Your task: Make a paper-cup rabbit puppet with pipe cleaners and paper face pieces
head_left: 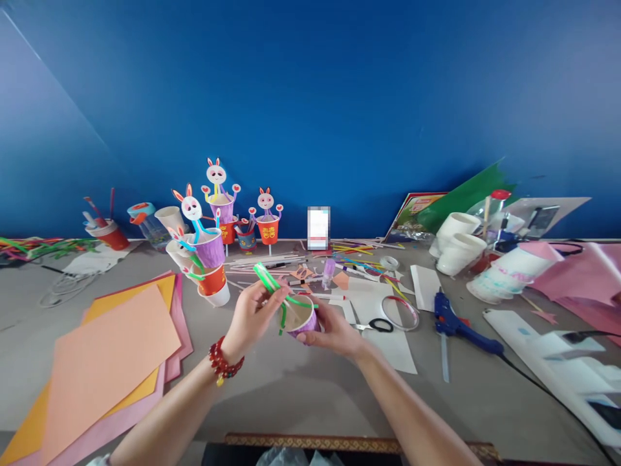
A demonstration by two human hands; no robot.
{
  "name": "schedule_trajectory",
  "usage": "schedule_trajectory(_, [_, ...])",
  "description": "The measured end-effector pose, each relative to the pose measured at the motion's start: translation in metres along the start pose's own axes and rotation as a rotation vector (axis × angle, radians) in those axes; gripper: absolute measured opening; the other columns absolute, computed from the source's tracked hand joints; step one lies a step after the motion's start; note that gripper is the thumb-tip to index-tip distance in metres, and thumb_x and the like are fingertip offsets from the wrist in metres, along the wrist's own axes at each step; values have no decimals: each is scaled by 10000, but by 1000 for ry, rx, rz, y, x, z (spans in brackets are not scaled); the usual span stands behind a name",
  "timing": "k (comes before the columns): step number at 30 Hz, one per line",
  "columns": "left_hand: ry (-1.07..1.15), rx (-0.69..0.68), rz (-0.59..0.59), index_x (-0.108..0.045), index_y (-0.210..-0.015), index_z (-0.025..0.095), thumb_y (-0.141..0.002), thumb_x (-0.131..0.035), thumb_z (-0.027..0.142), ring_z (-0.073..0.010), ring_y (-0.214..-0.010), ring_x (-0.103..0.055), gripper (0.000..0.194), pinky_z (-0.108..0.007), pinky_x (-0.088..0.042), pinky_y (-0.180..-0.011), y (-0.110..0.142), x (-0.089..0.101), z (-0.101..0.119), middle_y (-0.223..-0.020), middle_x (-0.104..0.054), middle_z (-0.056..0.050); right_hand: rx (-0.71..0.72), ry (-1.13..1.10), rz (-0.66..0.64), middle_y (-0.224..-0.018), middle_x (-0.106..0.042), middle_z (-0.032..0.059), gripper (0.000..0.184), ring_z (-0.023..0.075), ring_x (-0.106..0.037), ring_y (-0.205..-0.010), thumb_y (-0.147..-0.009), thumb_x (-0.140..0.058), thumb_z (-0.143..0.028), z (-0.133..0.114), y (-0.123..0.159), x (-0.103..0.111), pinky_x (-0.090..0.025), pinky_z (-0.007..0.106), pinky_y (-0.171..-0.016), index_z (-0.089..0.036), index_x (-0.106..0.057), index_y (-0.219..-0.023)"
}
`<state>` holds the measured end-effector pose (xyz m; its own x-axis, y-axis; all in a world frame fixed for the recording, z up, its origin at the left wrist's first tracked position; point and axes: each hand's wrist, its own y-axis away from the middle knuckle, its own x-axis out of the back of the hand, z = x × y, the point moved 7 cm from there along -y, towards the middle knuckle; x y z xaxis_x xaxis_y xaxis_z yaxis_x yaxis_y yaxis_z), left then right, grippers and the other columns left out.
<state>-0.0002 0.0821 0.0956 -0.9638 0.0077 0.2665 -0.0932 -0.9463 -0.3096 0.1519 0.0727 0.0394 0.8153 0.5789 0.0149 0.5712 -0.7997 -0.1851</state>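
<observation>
Just in front of me, my right hand (334, 330) is wrapped round a purple paper cup (301, 329), tilted so that its open mouth shows. My left hand (255, 314) pinches a shiny green strip (264, 277) over the cup's mouth. Thinner green lengths bend from it, one across the cup's rim and another down its left side. Whether they are fixed to the cup I cannot tell. Left of my hands stand stacked cups with a rabbit figure (191, 208) on blue arms. Farther back, another rabbit (216, 173) and a red cup with a rabbit (268, 230) stand near the wall.
Coloured paper sheets (111, 349) lie at left. To the right are scissors (381, 325), a tape roll (400, 312), a blue glue gun (463, 330) with its cord, and a white power strip (548, 369). White cups (460, 252) stand behind them. Sticks and pens litter the back.
</observation>
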Motion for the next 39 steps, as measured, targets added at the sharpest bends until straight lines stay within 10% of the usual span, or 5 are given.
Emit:
schedule_trajectory(10, [-170,-179,-155,-746,-900,211,-914,-585,380,-229,-971,-668,235,-339,-527,-867,-3,-13,20,-997,-727,-64,-20,-52,31,-1084,-648,82,649,231,-619,-963,-717,-818,-440,3,0,-1,-534,327,-783,-194,-546,-1253])
schedule_trajectory(29, [364,11,-365,-527,-1330,206,-898,-517,584,-307,-1174,-601,574,-453,-531,-949,7,-26,13,-1323,-595,-167,57,-112,142,-1147,-654,100,695,238,-624,-1004,-696,-828,-479,-2,1,4,-514,341,-848,-207,-543,-1269])
schedule_trajectory(39, [363,115,-415,-536,-1301,205,-824,-717,381,-282,-1148,-607,540,-391,-523,-941,18,-32,-3,-1259,-628,-129,104,57,164,-1156,-657,105,721,260,-624,-1041,-719,-795,-530,-4,1,5,-524,361,-867,-220,-503,-1300])
